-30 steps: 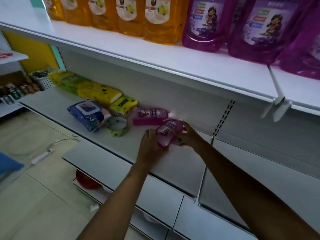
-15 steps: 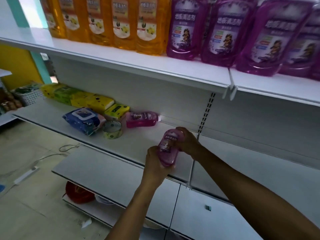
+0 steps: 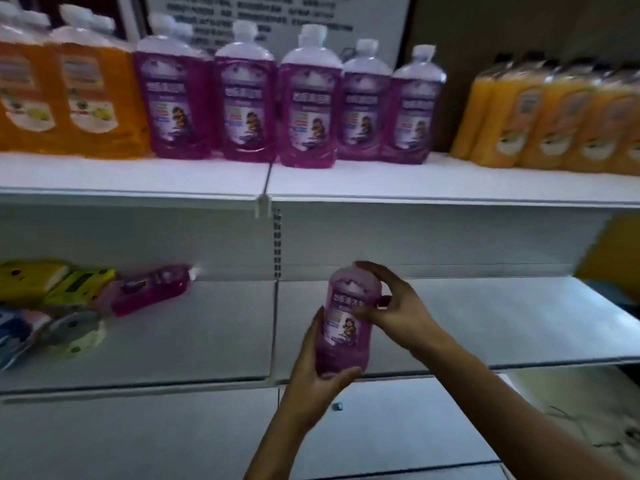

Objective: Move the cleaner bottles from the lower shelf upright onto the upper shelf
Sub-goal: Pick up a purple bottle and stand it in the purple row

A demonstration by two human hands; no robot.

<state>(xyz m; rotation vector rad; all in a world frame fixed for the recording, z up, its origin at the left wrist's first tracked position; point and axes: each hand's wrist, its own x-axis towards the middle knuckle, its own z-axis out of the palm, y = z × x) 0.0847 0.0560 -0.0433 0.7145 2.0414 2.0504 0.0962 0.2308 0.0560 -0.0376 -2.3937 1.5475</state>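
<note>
White metal shop shelving fills the view, with the upper shelf (image 3: 415, 183) running across at mid-height and the lower shelf (image 3: 485, 327) beneath it. Along the back of the upper shelf stand five purple cleaner bottles (image 3: 304, 109) upright in a row, flanked by orange bottles (image 3: 69, 98) toward its left end and more orange bottles (image 3: 554, 123) toward its right end; the front strip of that shelf is bare. In front of the lower shelf, near the seam between its two panels, a purple cleaner bottle (image 3: 348, 323) is held nearly upright in the air, label facing the camera, clear of both shelves. The left hand (image 3: 313, 372) is wrapped around its base from below and the left side, thumb under the bottom. The right hand (image 3: 398, 306) is closed on its upper part, fingers curled over the top so the cap is hidden. Another purple bottle (image 3: 152, 289) lies on its side toward the left end of the lower shelf, close to the back wall, just beside yellow packs (image 3: 52, 282). A roll of tape (image 3: 78, 334) and a blue pack (image 3: 14, 330) lie nearer the front edge there, blurred.
</note>
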